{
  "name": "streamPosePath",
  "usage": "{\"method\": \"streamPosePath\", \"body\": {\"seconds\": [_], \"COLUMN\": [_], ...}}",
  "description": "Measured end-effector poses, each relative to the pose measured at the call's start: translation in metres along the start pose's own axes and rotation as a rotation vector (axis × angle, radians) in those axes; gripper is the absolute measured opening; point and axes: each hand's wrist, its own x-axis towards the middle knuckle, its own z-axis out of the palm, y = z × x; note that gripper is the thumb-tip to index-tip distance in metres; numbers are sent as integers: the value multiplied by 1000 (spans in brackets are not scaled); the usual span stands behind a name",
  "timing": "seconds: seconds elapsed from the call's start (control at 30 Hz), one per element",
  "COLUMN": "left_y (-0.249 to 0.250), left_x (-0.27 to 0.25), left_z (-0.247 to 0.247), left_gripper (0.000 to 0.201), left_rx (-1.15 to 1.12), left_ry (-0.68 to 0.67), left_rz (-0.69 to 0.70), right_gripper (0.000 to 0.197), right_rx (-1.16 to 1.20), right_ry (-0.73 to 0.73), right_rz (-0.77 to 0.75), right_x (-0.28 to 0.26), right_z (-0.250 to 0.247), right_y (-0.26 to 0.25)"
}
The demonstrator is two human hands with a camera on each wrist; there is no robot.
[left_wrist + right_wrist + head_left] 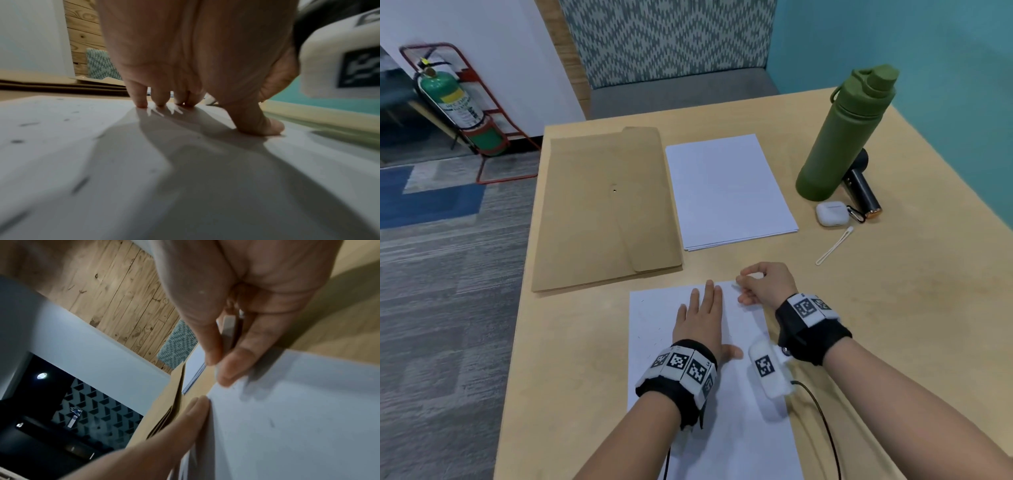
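A white sheet (722, 411) with dark specks lies on the wooden table (893, 325) right in front of me. My left hand (702, 318) rests flat on it, straight fingers reaching its far edge; the left wrist view shows the fingertips (141, 104) and thumb pressing the sheet (61, 146). My right hand (756, 284) is at the sheet's far right corner. Its thumb and forefinger pinch a small whitish flat piece (229, 328). Whether that is an eraser or the lifted corner of the sheet (308, 418), I cannot tell.
A stack of brown envelopes (599, 205) and a stack of white paper (726, 192) lie beyond the sheet. At the far right stand a green bottle (842, 137), a dark cylinder (863, 192), a white earbud case (831, 214) and a white strap (834, 246). A fire extinguisher (455, 102) stands on the floor, left.
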Motion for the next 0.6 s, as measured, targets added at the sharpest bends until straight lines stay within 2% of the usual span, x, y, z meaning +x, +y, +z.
{"method": "streamPosePath", "body": {"seconds": [0.07,0.17,0.23,0.33,0.43,0.6], "left_y": [-1,0,0,0,0,-2], "left_x": [1,1,2,1,1,3], "left_z": [1,2,2,1,1,2], "left_gripper": [113,113,113,113,113,114], "left_rx": [-11,-9,-6,5,10,2], "left_ry": [-2,-10,-7,-8,-7,-14], "left_rz": [-8,1,1,3,-2,9], "right_gripper": [9,5,3,5,5,8], "right_rx": [-62,-89,-20,95,92,-7], "right_ry": [-27,-157,-144,-38,60,-78], "right_rz": [25,92,95,56,7,50], "right_x": [-12,-32,-28,-5,8,-21], "right_z": [4,1,-1,0,1,6], "right_y": [10,21,16,2,1,20]}}
